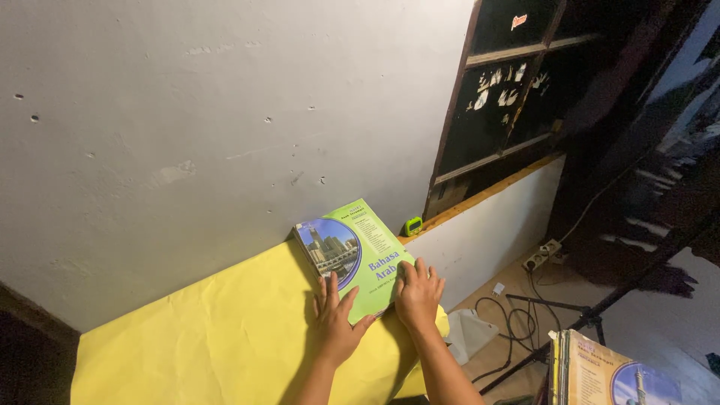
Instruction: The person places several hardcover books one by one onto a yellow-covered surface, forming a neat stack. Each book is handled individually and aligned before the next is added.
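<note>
Overhead, the head camera looks down on a worktop covered with a yellow sheet (187, 337), creased in places and pushed up against a pale, pitted wall (187, 112). The sheet's left part lies bare.

Toward the middle, the left hand (335, 324) rests flat, palm down, fingers spread, with its fingertips over the lower left edge of a book (356, 251). Its grip is open; nothing is clasped, the hand only presses. The book has a green cover with a round picture of tall buildings, and it lies face up at the far right end of the sheet, one corner near the wall. Both hands lying flat on its near edge looks like a way of pinning or squaring it on the paper rather than lifting it, since no finger curls under the cover.

Just beside, the right hand (418, 294) lies on the book's lower right corner, also palm down with fingers extended and unclenched, holding nothing.

Beyond the book, a small green device (412, 226) sits on a wooden ledge (487, 195) below a dark window (517, 90). Further right and lower, on the floor, a power strip (541, 256) lies with black cables (517, 322) trailing toward a stand (592, 319). At the bottom right corner stands a stack of books (607, 375), the top one with a similar cover, well apart from both hands.
</note>
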